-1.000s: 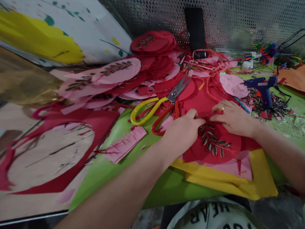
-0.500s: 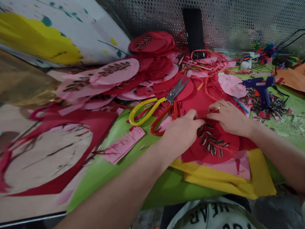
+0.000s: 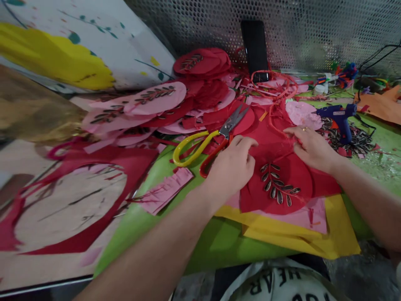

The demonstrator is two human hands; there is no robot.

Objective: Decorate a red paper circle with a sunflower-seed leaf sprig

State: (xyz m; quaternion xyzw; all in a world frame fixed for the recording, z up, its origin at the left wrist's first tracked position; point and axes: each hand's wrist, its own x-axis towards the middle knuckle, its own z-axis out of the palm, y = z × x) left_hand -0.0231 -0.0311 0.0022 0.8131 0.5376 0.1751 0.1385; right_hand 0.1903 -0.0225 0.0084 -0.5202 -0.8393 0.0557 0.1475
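Observation:
A red paper circle [image 3: 296,177] lies before me, with striped sunflower seed shells [image 3: 277,184] set on it in a leafy sprig. A thin red line runs from the top of the sprig toward my right hand [image 3: 315,148]. That hand is over the circle's upper right edge, index finger and thumb apart, near a red cord [image 3: 273,119]. My left hand [image 3: 233,165] hovers left of the circle, fingers loosely bent with a gap between thumb and index. Scissors [image 3: 230,121] with one yellow and one orange handle lie just beyond it; the hand partly covers the orange handle.
Red and pink paper ovals [image 3: 153,98] with seed sprigs are piled at back left. A phone [image 3: 255,50] leans on the perforated metal panel [image 3: 200,29]. A blue glue gun [image 3: 343,119] stands among loose seed shells [image 3: 357,144]. Yellow paper [image 3: 341,234] sits beneath the red sheets.
My hands have parted from the top of the seed sprig. The left moved left and its fingers came off the circle; the right moved up and to the right. The view shifted slightly.

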